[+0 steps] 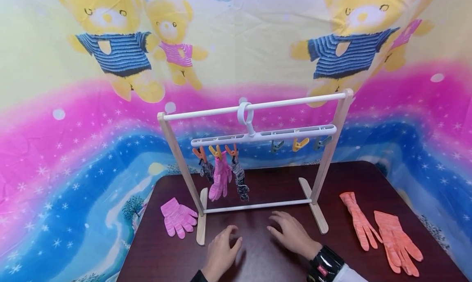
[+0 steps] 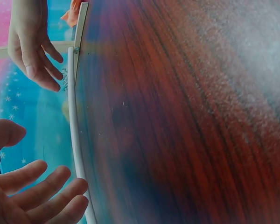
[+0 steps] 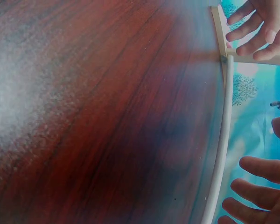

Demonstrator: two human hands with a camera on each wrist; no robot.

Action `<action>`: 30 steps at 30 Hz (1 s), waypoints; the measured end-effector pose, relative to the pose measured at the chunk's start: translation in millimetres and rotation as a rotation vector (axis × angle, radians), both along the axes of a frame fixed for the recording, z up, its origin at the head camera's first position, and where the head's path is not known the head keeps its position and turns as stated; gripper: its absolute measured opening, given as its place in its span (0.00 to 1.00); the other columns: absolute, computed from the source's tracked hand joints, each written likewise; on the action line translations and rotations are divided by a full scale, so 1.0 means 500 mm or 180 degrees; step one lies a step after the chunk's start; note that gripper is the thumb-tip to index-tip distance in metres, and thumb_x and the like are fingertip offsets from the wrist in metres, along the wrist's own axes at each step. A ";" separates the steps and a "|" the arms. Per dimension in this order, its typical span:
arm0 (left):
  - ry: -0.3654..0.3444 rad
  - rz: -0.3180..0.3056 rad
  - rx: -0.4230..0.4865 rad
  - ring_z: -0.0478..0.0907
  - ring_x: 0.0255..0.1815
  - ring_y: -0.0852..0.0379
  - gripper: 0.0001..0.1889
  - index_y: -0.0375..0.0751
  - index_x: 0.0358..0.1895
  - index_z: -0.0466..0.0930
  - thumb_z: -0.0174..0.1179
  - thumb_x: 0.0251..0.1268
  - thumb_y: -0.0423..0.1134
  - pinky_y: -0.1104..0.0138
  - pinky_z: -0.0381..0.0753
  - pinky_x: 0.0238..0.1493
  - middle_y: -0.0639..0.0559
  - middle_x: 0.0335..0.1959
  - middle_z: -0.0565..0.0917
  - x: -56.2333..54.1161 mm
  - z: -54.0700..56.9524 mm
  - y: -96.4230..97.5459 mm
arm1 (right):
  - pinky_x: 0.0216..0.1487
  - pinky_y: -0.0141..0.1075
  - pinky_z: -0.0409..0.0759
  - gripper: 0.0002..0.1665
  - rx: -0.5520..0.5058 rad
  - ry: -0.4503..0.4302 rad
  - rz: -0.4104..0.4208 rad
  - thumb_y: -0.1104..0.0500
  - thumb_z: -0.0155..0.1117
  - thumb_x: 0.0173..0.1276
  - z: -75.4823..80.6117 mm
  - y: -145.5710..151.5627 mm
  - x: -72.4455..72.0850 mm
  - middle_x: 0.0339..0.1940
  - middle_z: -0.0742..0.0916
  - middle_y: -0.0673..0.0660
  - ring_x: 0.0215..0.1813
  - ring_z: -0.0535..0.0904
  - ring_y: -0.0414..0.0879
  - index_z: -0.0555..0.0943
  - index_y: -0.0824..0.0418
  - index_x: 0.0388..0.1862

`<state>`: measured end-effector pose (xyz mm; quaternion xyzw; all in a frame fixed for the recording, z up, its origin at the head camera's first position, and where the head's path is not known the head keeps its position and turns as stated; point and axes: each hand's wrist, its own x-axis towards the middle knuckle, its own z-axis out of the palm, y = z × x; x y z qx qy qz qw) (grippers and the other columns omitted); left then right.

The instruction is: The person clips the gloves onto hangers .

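My left hand (image 1: 223, 251) is held over the table in front of the rack, fingers loosely bent and holding nothing. To its right, my right hand (image 1: 291, 233) hovers with relaxed fingers, also holding nothing. Both wrist views show spread fingers near the rack's white bottom bar (image 1: 258, 206). Behind the hands, a white clip hanger (image 1: 254, 137) hooks over the top bar. From its left half hang a pink glove (image 1: 220, 177) in a yellow clip (image 1: 215, 152) and two dark grey knitted pieces (image 1: 240, 179) in orange clips (image 1: 232, 151).
A second pink glove (image 1: 178, 217) lies left of the rack's wooden foot (image 1: 200, 228). Two orange gloves (image 1: 397, 242) lie on the table (image 1: 254, 269) at the right. Unloaded green and yellow clips (image 1: 300, 144) hang from the hanger's right half. A patterned cloth (image 1: 236, 40) stands behind.
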<state>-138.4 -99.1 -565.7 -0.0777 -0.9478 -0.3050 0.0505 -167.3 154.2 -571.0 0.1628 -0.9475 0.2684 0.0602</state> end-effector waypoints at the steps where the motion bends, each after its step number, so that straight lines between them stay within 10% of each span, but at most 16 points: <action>1: -0.0016 -0.0014 -0.0011 0.87 0.40 0.54 0.15 0.49 0.51 0.83 0.68 0.62 0.47 0.57 0.79 0.35 0.53 0.40 0.90 0.001 -0.001 0.000 | 0.62 0.55 0.77 0.19 0.0004 -0.0006 0.0002 0.51 0.67 0.69 -0.001 0.001 0.001 0.59 0.86 0.63 0.64 0.81 0.59 0.86 0.63 0.52; 30: -0.0188 -0.0320 -0.0044 0.87 0.44 0.56 0.15 0.50 0.50 0.83 0.66 0.64 0.49 0.55 0.80 0.39 0.56 0.43 0.90 0.008 -0.002 0.035 | 0.63 0.53 0.77 0.20 -0.0007 0.0068 -0.0282 0.51 0.69 0.68 -0.007 0.068 0.015 0.60 0.86 0.62 0.65 0.81 0.57 0.86 0.62 0.53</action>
